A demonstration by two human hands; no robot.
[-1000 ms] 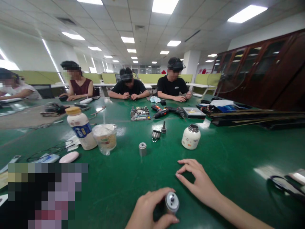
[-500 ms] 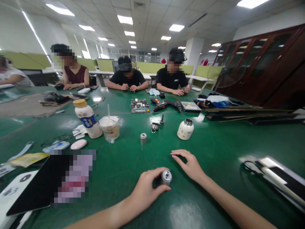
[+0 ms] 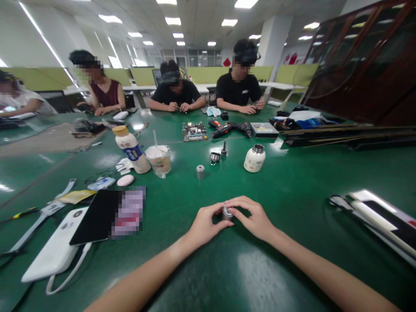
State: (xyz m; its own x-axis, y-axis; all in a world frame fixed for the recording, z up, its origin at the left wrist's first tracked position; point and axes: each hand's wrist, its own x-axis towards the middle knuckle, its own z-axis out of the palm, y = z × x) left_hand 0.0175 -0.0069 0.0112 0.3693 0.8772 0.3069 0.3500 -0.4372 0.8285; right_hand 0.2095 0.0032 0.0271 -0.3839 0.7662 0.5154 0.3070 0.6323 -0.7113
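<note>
Metal cylinder [image 3: 228, 216] at the centre of it all, upright on the green tabletop [image 3: 195, 268] or just above it, the base too hidden to say which! Left hand [image 3: 206, 224] has it grasped from the side, thumb around the near face, fingers curled behind, a hold that looks meant to steady the body while leaving the top reachable. And over comes the right hand [image 3: 255, 216] from the other side, thumb and forefinger bent down onto the top rim; touching, it seems, but whether those tips are truly pinching I cannot tell. Elbows wide, hands meeting in front of the body, likely so both can work on one small piece. Beyond them stands a second metal cylinder [image 3: 200, 172], upright and within easy reach, then a small metal piece with a ring [image 3: 214, 158] beside a dark stepped fitting [image 3: 224, 149]. Off to the right, the white flask [image 3: 255, 159] stands with its mouth uncovered. Farther out, the circuit board [image 3: 195, 131] lies flat near the power drills [image 3: 224, 130]. Drinks to the left: yellow-capped bottle [image 3: 133, 151] and straw cup [image 3: 158, 161], side by side, perhaps parked there to spare the working area.
</note>
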